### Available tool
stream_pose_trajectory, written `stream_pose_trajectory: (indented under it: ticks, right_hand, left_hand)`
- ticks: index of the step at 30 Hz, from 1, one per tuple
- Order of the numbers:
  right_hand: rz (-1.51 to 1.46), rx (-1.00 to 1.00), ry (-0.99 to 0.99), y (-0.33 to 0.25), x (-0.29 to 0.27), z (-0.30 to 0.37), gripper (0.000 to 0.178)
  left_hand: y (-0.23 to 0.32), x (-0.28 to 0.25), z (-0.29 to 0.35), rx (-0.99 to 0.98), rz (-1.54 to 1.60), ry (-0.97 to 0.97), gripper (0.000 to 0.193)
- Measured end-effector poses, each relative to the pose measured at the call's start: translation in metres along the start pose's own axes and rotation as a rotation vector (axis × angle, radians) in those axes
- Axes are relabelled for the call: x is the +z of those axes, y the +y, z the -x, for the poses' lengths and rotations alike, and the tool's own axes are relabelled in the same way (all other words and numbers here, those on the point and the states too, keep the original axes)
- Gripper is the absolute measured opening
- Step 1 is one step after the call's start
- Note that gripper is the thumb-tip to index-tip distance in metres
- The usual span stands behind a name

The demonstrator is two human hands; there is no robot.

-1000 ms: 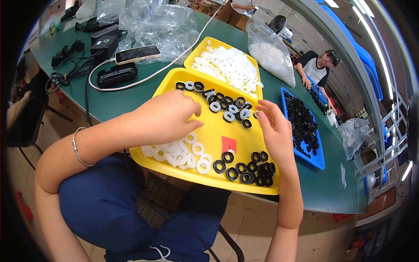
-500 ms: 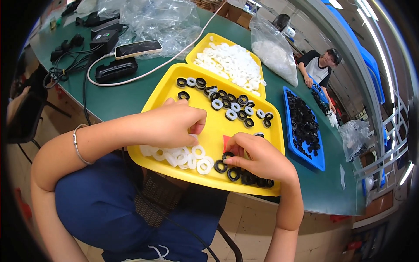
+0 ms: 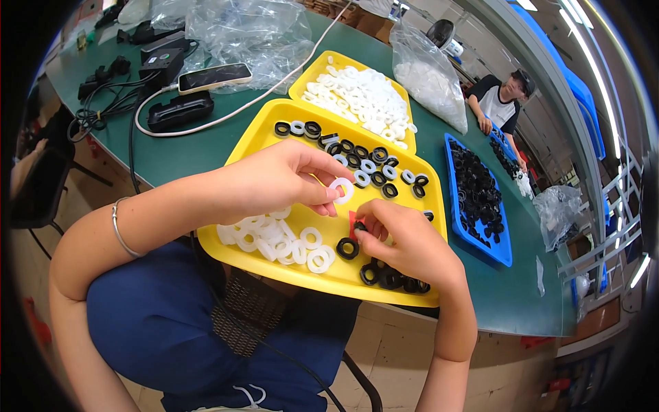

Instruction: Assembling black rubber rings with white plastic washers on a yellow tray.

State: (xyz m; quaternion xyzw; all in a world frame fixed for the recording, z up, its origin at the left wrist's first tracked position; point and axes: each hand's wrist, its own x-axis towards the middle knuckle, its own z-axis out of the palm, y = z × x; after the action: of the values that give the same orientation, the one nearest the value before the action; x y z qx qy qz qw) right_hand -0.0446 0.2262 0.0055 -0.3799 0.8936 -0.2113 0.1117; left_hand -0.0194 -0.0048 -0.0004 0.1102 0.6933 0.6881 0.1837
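Over the near yellow tray, my left hand pinches a white ring between thumb and fingertips. To its right, my right hand is closed on a black ring, mostly covered by the fingers. A red piece shows beside those fingertips. Loose white rings are heaped below my left hand in the tray's near left. Black rings lie below my right hand in the near right. Along the tray's far side, black and pale rings lie scattered, some paired together.
Behind stands a second yellow tray of white rings. At right is a blue tray of black parts, and beyond it a person works. Plastic bags, a phone, a black case and cables occupy the green table.
My left hand has risen from the white pile with a white ring in its fingers. My right hand has lifted a black ring slightly and drawn it toward the red piece.
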Motion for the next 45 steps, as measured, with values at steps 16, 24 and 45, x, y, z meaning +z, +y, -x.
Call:
stream_pose_trajectory:
  ticks: [16,24,45]
  right_hand:
    - [-0.657,-0.149,0.416,-0.003,-0.004,0.007,0.015]
    - [-0.498,-0.198,0.471,-0.016,0.002,0.007,0.014]
    - [-0.025,-0.453,0.703,-0.012,0.005,0.002,0.021]
  left_hand:
    - [-0.002,0.007,0.001,0.127,-0.042,0.026,0.027]
    - [-0.003,0.016,-0.003,0.222,0.033,0.034,0.025]
    - [-0.006,0.017,-0.002,0.117,0.343,-0.081,0.025]
